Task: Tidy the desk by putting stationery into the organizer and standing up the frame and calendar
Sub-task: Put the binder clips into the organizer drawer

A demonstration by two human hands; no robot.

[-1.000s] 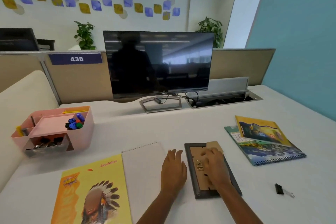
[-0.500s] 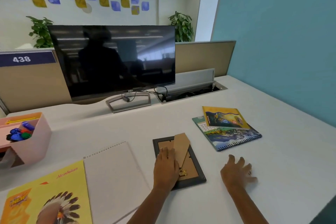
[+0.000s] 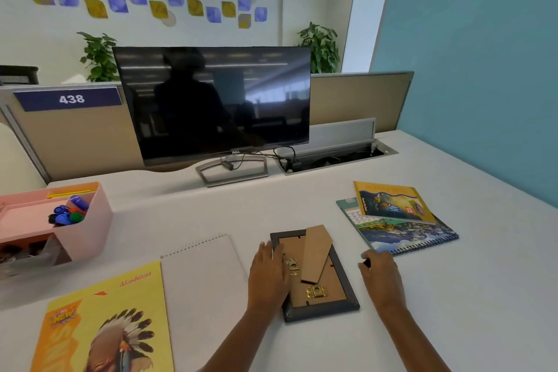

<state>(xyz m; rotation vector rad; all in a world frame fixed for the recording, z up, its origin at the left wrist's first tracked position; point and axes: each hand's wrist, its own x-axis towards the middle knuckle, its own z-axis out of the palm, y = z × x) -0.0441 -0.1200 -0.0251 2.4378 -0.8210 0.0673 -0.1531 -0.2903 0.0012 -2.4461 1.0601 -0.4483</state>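
At the far left, the pink organizer (image 3: 90,229) already holds a cluster of markers (image 3: 68,216), with small dark bits in its lower drawer, so much of the stationery appears to be put away. Near it on the desk (image 3: 453,305) lie a yellow book (image 3: 105,326) and a white spiral notebook (image 3: 202,281), both flat.

In the middle, the frame (image 3: 320,290) lies face down, not yet standing. Its cardboard stand (image 3: 315,254) is swung out at an angle from the backing. The left hand (image 3: 268,275) rests on the frame's left edge with its fingers fairly straight, gripping nothing.

Just to the right, apart from the frame, the right hand (image 3: 380,275) has its fingers curled and seems to pinch a small dark item (image 3: 367,263). The item is too small to name, but it may be a last piece of stationery bound for the organizer.

Farther right, the calendar (image 3: 407,234) lies flat with a yellow booklet (image 3: 392,202) on top of it.

Judged from this, both standing-up steps remain, with the frame under way.
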